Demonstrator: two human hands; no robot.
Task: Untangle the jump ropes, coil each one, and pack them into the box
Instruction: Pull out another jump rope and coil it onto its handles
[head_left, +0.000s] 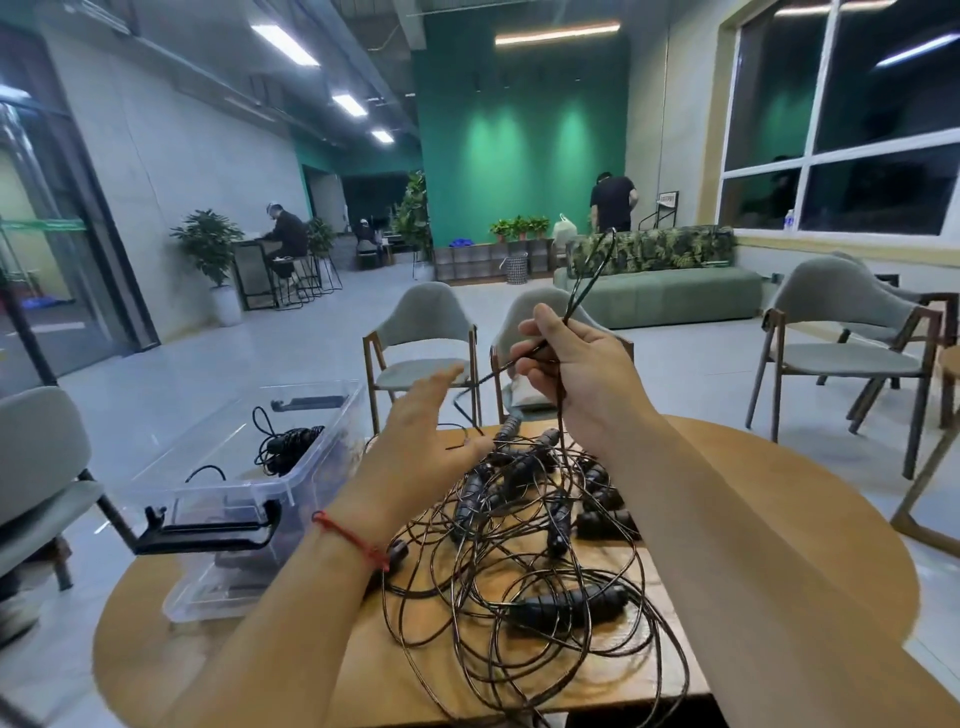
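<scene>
A tangle of black jump ropes (524, 535) with several black handles lies on the round wooden table (769, 519). My right hand (569, 364) is raised above the pile and grips a rope strand, whose loop (597, 265) sticks up past my fingers. My left hand (421, 415), blurred, hovers with straight fingers just left of the pile, holding nothing. A clear plastic box (249, 499) with black latches stands at the table's left edge. Inside it lies one coiled black rope (285, 447).
Two grey chairs (426, 338) stand behind the table, another chair (841, 332) to the right and one (36, 467) at the left. A green sofa (670, 296) lies farther back. People are in the distance by the far walls.
</scene>
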